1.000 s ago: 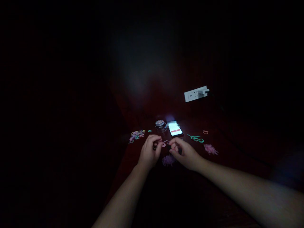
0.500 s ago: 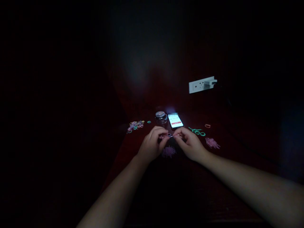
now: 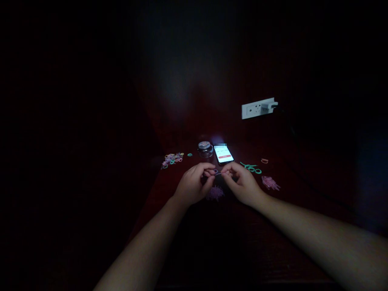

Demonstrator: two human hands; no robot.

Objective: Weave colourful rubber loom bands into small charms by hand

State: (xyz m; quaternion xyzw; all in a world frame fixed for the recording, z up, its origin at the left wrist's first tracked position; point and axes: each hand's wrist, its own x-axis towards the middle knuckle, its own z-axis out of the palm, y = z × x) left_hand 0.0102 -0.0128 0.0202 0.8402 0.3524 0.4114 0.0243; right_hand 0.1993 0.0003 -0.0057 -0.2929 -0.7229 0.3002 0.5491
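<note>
Between my two hands is a thin purple looped strip (image 3: 216,172), small and dim, its exact kind unclear. My left hand (image 3: 194,182) has its fingers curled round the left end, with the thumb a little apart from the forefinger. On the other side, my right hand (image 3: 241,184) pinches the strip's right end between thumb and fingertips. Just below the hands lies a pile of small purple pieces (image 3: 215,193). The fingers partly cover the strip.
A lidded clear jar (image 3: 205,149) and a lit phone (image 3: 223,153) stand beyond the hands. Mixed coloured loops (image 3: 172,160) lie left; green looped strips (image 3: 251,167), an orange loop (image 3: 264,161) and a pink pile (image 3: 270,183) lie right. A wall socket (image 3: 257,108) holds a plug.
My left hand has shifted very slightly, and its thumb and forefinger look a bit further apart. The right hand keeps its pinch on the strip.
</note>
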